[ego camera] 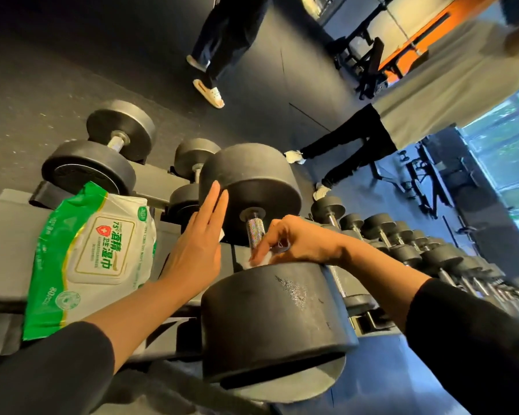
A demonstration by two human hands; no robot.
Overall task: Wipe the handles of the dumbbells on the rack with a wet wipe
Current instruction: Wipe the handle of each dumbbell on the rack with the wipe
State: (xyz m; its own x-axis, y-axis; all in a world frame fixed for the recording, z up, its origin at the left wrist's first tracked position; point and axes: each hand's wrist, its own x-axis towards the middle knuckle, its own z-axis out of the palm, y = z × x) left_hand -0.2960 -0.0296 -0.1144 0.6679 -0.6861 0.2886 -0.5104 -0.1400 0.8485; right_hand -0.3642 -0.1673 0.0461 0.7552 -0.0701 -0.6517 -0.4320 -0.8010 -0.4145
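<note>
A big black dumbbell lies on the rack, its far head beyond a knurled steel handle. My right hand is closed around the lower part of that handle, pressing a white wet wipe against it; only a corner of the wipe shows. With fingers straight and together, my left hand rests flat against the side of the far head. Both arms wear black sleeves.
A green and white wet wipe pack lies on the rack at left. More dumbbells sit behind, and a long row runs off to the right. Two people stand on the dark floor beyond.
</note>
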